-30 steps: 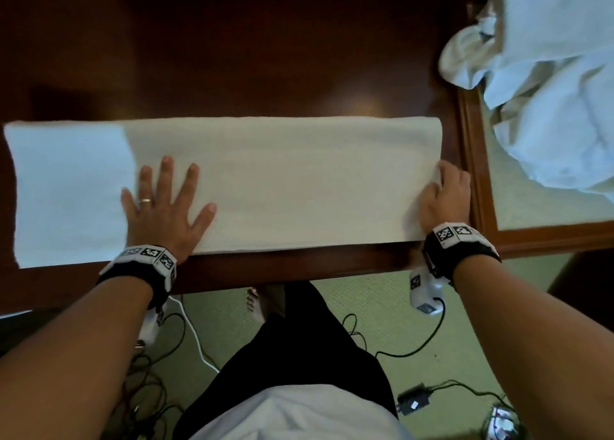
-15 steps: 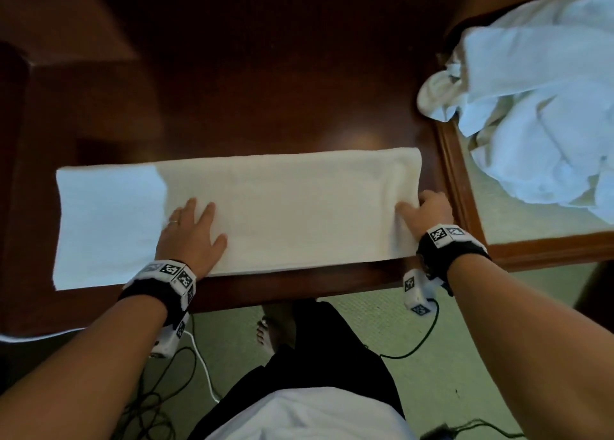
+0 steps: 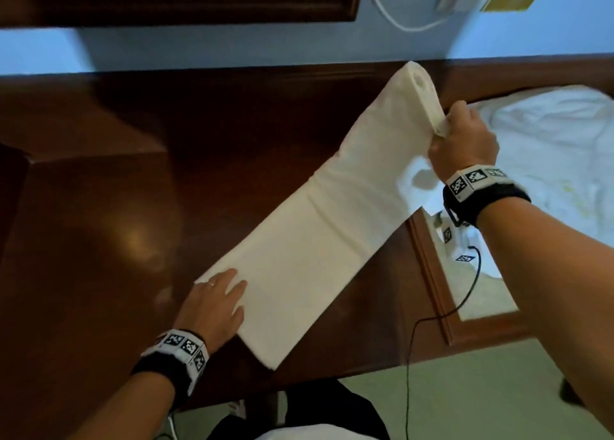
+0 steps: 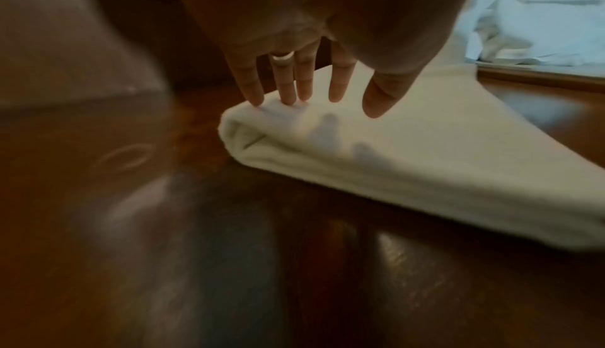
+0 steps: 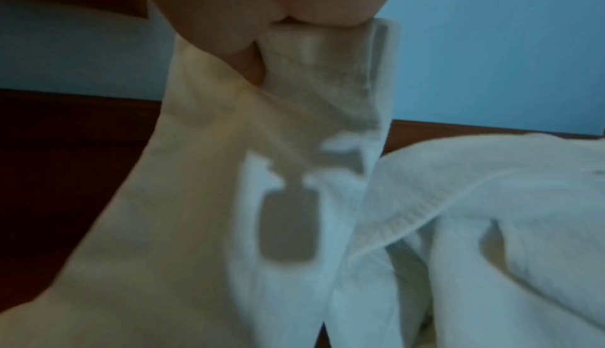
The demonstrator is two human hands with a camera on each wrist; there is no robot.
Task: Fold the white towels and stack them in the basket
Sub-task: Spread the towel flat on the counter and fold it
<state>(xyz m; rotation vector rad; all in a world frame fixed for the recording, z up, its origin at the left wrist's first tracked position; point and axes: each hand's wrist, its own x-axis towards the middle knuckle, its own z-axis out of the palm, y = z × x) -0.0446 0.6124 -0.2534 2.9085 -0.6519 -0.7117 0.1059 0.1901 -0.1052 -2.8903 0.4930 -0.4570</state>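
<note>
One towel (image 3: 309,237) end now raised off table (image 3: 99,207), R hand (image 3: 463,144) grip clamped on it; L hand (image 3: 212,307) flat, fingers apart.

**Folded white towel, one end raised**

A long white towel (image 3: 319,227), folded into a narrow strip, runs diagonally; its near end lies flat on dark wood, its far end lifted. A crumpled towel pile (image 3: 538,147) sits right, possibly several pieces
</note>
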